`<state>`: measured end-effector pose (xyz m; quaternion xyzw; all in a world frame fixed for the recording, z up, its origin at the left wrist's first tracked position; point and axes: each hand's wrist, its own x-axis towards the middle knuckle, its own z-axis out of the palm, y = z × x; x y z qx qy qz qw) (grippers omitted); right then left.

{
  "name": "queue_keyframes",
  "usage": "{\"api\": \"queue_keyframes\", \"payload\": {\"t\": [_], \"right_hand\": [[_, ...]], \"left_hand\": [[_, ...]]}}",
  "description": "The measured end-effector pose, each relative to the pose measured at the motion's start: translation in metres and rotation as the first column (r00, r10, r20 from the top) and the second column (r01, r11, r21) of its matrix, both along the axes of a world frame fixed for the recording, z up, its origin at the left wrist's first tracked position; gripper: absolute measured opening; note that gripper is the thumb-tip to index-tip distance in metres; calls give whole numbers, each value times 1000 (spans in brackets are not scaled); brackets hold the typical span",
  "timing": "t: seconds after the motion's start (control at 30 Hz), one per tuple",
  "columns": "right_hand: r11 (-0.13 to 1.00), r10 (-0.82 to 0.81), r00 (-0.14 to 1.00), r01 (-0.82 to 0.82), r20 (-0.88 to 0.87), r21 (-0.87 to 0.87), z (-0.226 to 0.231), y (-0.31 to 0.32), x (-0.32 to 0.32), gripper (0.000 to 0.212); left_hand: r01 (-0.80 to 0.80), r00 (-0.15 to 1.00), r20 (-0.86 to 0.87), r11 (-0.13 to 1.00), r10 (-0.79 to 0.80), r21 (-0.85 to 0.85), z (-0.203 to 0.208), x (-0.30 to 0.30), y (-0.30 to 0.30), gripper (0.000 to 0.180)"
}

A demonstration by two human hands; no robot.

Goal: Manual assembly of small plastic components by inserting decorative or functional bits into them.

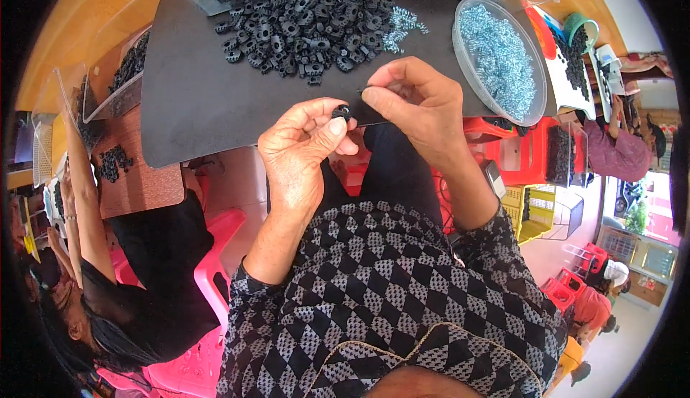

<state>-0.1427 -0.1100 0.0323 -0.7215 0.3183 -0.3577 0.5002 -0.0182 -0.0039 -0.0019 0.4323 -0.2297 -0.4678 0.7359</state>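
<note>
Small black plastic clip (342, 113), pinched in the left hand (302, 150) at the dark mat's (194, 89) six o'clock edge, looks mid-assembly while the right hand (417, 103) pinches something tiny, likely a spring needing careful seating.

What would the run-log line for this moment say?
left hand: pinches small black part | right hand: pinches at mat edge, item unclear | behind: black parts pile, springs dish

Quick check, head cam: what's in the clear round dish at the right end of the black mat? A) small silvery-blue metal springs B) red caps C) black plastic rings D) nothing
A: the clear round dish holds a heap of small silvery-blue springs, while the black plastic parts lie piled loose on the black mat, beyond the left hand and right hand.
</note>
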Motion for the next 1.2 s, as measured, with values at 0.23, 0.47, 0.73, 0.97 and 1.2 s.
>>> {"api": "queue_keyframes", "payload": {"t": [0.23, 0.47, 0.73, 0.97, 1.2], "right_hand": [[947, 188, 974, -213, 124, 239, 9, 8, 1, 4], [941, 249, 965, -260, 80, 216, 10, 7, -1, 6], [979, 134, 989, -142, -60, -146, 9, 15, 2, 9], [944, 154, 984, -174, -95, -280, -1, 17, 1, 14], [834, 118, 992, -129, -54, -536, -10, 21, 7, 15]], "left_hand": [[-6, 1000, 0, 999, 6, -44, 1, -4, 1, 18], [-16, 998, 56, 999, 17, -28, -1, -6, 3, 18], [-39, 994, 101, 999, 41, -17, 3, -10, 6, 19], [-75, 984, 156, 995, 84, -61, -2, -13, 10, 17], [-131, 973, 186, 991, 134, -29, -4, -16, 13, 16]]}}
